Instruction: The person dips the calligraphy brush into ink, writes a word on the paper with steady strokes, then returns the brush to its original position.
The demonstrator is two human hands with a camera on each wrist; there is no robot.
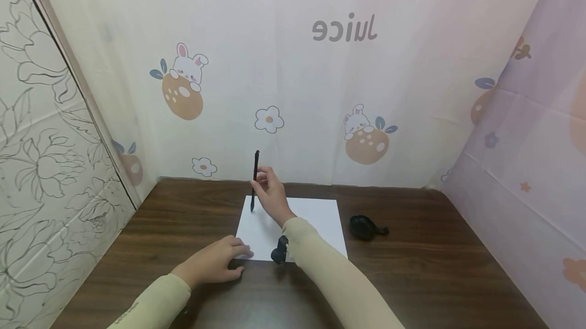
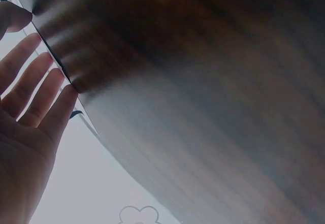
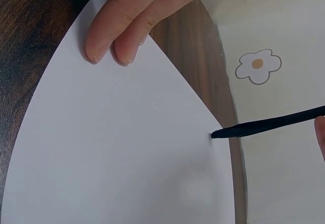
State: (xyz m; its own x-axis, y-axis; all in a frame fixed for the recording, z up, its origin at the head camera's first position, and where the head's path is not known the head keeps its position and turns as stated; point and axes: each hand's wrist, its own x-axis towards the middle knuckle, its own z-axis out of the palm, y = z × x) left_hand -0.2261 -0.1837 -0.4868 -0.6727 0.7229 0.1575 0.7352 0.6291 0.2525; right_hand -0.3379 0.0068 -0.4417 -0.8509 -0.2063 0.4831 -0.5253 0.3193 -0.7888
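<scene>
My right hand [image 1: 271, 194] pinches a slim black brush [image 1: 254, 179] and keeps it nearly upright. The brush's dark tip is at the upper left of a blank white sheet of paper [image 1: 316, 217]. In the right wrist view the brush [image 3: 269, 125] points at the paper [image 3: 127, 132] close to its edge; whether it touches is hard to tell. My left hand [image 1: 215, 263] rests at the sheet's lower left corner, with fingertips on the paper and the thumb on the table. Its fingers [image 2: 35, 92] look extended in the left wrist view.
A small black dish with a short handle [image 1: 363, 228] stands right of the paper on the brown wooden table [image 1: 426, 268]. Patterned curtains [image 1: 297, 80] enclose the table at the back and sides. A black wrist device [image 1: 279, 252] hangs below my right sleeve.
</scene>
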